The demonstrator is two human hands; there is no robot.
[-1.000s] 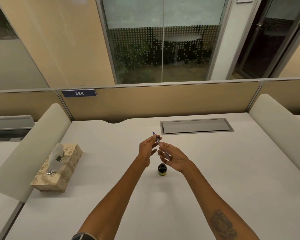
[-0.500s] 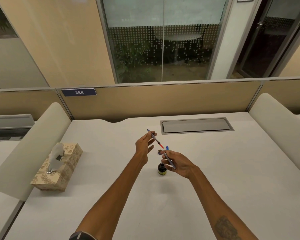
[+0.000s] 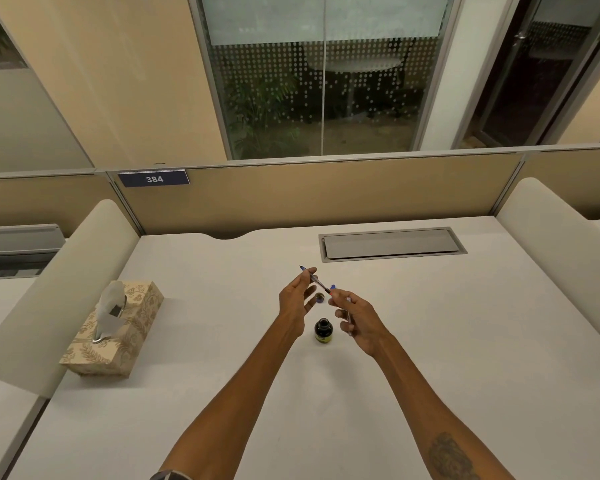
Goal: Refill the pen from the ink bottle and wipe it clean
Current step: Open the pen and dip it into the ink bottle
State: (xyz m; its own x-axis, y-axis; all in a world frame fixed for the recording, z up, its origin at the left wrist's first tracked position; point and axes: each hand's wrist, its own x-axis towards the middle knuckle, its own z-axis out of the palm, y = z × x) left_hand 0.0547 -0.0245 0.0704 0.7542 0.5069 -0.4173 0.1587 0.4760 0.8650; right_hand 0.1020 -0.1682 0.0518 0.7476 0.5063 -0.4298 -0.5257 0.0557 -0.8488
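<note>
A small dark ink bottle (image 3: 323, 330) stands open on the white desk (image 3: 465, 341), between my wrists. Its round cap (image 3: 320, 298) lies on the desk just behind it. My left hand (image 3: 297, 299) pinches the thin front part of the pen (image 3: 314, 278), whose blue tip points up and to the left. My right hand (image 3: 355, 318) holds the clear pen barrel (image 3: 349, 318) against its palm. Its fingertips touch the rear end of the front part, where a small red and blue piece shows.
A patterned tissue box (image 3: 118, 334) with a tissue sticking out sits at the left. A grey cable hatch (image 3: 392, 244) is set into the desk at the back right. Rounded white dividers (image 3: 551, 244) flank the desk, with a tan partition behind.
The pen came apart: my left hand kept the front part, my right hand drew the barrel away. My right fingertips have now come back to the front part's rear end.
</note>
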